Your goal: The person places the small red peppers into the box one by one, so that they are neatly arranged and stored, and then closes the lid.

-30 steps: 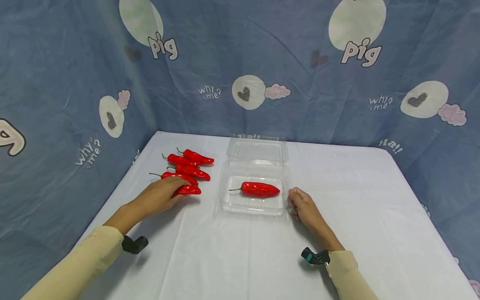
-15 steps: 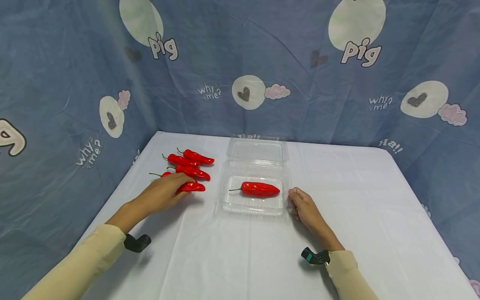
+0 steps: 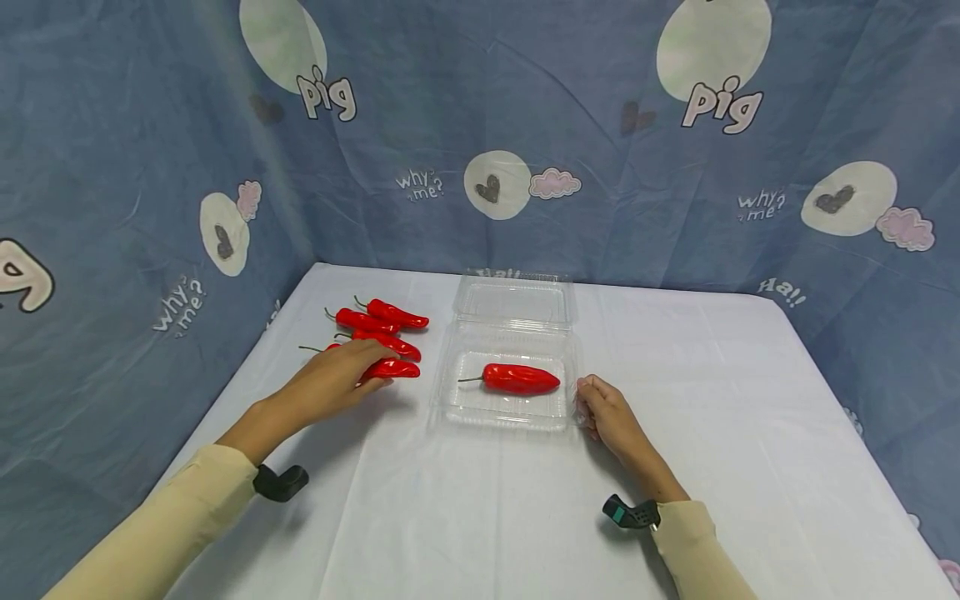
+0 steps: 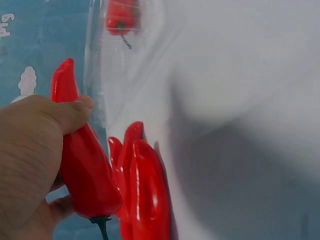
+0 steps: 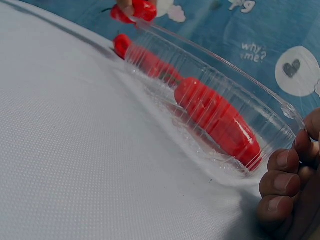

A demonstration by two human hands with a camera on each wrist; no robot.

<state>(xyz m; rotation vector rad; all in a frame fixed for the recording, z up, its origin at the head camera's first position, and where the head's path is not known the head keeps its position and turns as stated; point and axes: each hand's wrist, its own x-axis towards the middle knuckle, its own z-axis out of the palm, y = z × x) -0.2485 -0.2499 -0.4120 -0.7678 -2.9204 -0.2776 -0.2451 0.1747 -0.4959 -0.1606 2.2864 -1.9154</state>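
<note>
My left hand (image 3: 330, 383) grips a red pepper (image 4: 90, 170) around its body, thumb on the near side. In the left wrist view its tip points up and its green stem hangs down. Several more red peppers (image 3: 393, 314) lie grouped beside that hand, one mostly hidden under it. A clear plastic clamshell box (image 3: 459, 410) lies with its lid (image 3: 513, 302) folded back. Inside it rests one red pepper (image 3: 521, 379), stem to the left. At the box's right edge, my right hand (image 3: 611, 421) pinches the rim, its fingers curled.
A white cloth (image 3: 480, 517) covers the table. Blue printed fabric (image 3: 585, 233) hangs behind it and along both sides. The lid's far edge comes close to the rear fabric.
My left hand has moved slightly right and away from me with the pepper, now above the neighbouring peppers. The right hand and box stay where they were.
</note>
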